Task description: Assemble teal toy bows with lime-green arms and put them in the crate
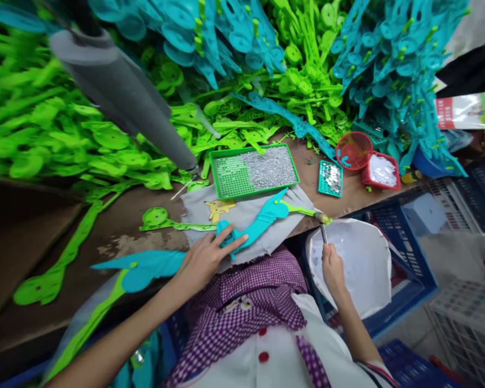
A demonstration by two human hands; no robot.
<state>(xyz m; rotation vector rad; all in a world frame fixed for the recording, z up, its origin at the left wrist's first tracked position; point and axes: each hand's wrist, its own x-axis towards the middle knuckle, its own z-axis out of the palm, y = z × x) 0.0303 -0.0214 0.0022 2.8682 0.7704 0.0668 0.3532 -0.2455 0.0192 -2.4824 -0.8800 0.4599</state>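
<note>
Your left hand [204, 256] lies with extended fingers on the blue plastic part [264, 218], which is over the grey cloth [246, 212] on the surface [309, 186]; whether it pinches the part, I cannot tell. Your right hand [333, 269] is closed around a tool [324, 233], near the end of the green strip [298, 208].

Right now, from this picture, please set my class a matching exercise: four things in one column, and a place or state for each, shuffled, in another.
Column one:
1. left hand
2. green tray
3. right hand
4. grey cloth

Column two:
A. grips the handle of a tool
B. bears a yellow cartoon figure
C. touches a blue plastic part
D. holds many small silvery pieces

Pairs: 1-C; 2-D; 3-A; 4-B
</note>
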